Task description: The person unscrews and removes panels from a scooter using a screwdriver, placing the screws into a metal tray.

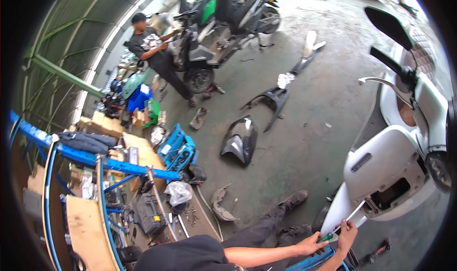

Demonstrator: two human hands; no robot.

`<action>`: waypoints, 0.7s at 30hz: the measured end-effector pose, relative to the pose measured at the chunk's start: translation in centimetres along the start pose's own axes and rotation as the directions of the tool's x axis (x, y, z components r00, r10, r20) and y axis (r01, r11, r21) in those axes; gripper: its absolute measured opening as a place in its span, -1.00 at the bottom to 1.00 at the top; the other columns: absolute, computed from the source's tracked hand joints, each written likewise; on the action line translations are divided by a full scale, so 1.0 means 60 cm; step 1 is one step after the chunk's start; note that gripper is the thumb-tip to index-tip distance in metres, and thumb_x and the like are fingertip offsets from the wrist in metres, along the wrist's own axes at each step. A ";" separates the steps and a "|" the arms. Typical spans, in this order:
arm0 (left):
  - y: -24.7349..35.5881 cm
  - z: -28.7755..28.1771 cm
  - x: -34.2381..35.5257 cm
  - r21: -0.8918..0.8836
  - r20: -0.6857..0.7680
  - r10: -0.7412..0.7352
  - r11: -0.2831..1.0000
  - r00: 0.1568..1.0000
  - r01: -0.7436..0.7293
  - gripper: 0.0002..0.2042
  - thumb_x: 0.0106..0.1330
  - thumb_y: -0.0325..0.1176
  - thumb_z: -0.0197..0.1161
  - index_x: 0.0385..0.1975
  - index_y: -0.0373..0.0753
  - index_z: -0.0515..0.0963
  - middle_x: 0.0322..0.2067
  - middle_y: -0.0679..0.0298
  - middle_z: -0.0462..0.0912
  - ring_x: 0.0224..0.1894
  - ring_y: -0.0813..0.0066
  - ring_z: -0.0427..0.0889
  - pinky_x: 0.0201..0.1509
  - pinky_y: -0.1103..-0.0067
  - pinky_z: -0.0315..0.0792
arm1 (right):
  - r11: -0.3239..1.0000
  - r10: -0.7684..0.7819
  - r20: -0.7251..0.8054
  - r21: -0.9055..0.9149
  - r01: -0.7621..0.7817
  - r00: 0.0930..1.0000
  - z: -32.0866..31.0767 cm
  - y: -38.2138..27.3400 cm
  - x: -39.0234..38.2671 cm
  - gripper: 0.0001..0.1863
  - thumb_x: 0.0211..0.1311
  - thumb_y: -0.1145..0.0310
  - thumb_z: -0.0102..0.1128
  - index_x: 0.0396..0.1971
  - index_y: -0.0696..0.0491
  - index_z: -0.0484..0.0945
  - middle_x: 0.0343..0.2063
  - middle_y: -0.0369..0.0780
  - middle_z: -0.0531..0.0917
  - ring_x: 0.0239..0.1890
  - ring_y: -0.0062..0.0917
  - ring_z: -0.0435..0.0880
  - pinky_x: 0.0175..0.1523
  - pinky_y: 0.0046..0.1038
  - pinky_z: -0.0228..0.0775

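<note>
My left hand (310, 245) grips a green-handled screwdriver (326, 237), my right hand (347, 235) pinches its shaft near the white panel (378, 149) edge, wide floor (297, 145) stretching left.

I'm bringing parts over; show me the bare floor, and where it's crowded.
Largely bare floor lies between the black fairing and the white scooter. Crowded: the blue rack at left, and where the left hand and right hand meet at the green-handled screwdriver.
</note>
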State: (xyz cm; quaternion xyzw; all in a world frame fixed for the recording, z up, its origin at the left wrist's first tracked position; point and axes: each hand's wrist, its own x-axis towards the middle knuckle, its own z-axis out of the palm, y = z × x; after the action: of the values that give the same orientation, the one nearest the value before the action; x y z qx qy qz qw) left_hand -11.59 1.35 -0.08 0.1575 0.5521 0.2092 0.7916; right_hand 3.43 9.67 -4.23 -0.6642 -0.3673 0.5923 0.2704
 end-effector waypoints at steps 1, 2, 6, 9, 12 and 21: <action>-0.006 0.004 0.012 -0.067 0.084 -0.029 0.997 0.996 0.035 -0.60 0.47 0.04 0.03 -0.06 -0.20 0.29 -0.26 0.33 0.65 -0.23 0.56 0.62 -0.26 0.56 0.50 | 0.988 0.034 0.016 0.147 -0.036 0.999 -0.004 -0.013 -0.006 -0.74 0.37 0.37 0.11 -0.15 0.30 0.50 -0.49 -0.12 0.67 -0.49 -0.45 0.65 -0.34 -0.46 0.52; -0.015 0.008 0.030 -0.103 0.140 -0.037 0.993 0.989 0.052 -0.62 0.51 0.01 -0.04 -0.03 -0.22 0.34 -0.23 0.31 0.66 -0.20 0.56 0.61 -0.22 0.55 0.52 | 0.953 0.051 0.018 0.297 -0.054 0.999 -0.005 -0.031 -0.013 -0.73 0.40 0.35 0.06 -0.13 0.30 0.50 -0.47 -0.11 0.67 -0.48 -0.44 0.67 -0.31 -0.45 0.55; -0.061 -0.022 0.056 -0.161 0.122 -0.013 0.986 0.992 0.032 -0.52 0.55 0.03 -0.19 -0.11 -0.25 0.56 -0.33 0.34 0.60 -0.32 0.54 0.56 -0.19 0.51 0.52 | 0.928 0.183 0.123 0.307 -0.213 0.975 -0.001 -0.062 -0.012 -0.75 0.38 0.41 0.04 -0.12 0.29 0.53 -0.42 -0.06 0.69 -0.45 -0.40 0.71 -0.33 -0.44 0.58; -0.026 -0.013 0.028 -0.176 0.005 -0.005 0.984 1.000 0.006 -0.61 0.51 -0.10 0.02 0.14 -0.24 0.40 -0.25 0.31 0.55 -0.27 0.54 0.57 -0.18 0.53 0.52 | 0.955 0.199 0.017 0.219 -0.198 0.980 0.009 -0.044 0.005 -0.79 0.18 0.45 0.32 -0.31 0.29 0.57 -0.55 -0.13 0.68 -0.57 -0.51 0.66 -0.46 -0.52 0.51; -0.025 -0.002 0.024 0.248 -0.084 0.248 0.943 0.965 -0.221 -0.52 0.34 -0.29 0.31 0.16 -0.36 0.35 -0.17 0.22 0.58 -0.18 0.55 0.60 -0.10 0.58 0.52 | 0.989 0.125 -0.098 0.092 -0.116 0.987 -0.007 -0.034 0.008 -0.71 -0.04 0.42 0.53 -0.46 0.26 0.58 -0.66 -0.22 0.65 -0.64 -0.63 0.60 -0.53 -0.58 0.40; -0.011 -0.023 0.004 -0.123 0.096 0.041 0.992 0.995 -0.029 -0.61 0.37 -0.40 0.22 0.13 -0.35 0.31 -0.04 0.11 0.60 -0.03 0.46 0.63 -0.07 0.54 0.59 | 0.874 0.238 0.088 0.414 -0.253 0.967 0.001 -0.054 -0.010 -0.77 0.33 0.34 0.21 -0.31 0.25 0.58 -0.51 -0.18 0.69 -0.49 -0.56 0.67 -0.44 -0.53 0.46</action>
State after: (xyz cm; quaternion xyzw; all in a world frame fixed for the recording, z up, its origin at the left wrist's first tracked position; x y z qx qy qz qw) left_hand -12.72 0.94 -1.07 0.1289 0.4962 0.2480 0.8220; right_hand 2.81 11.06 -1.34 -0.6208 -0.1480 0.6985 0.3238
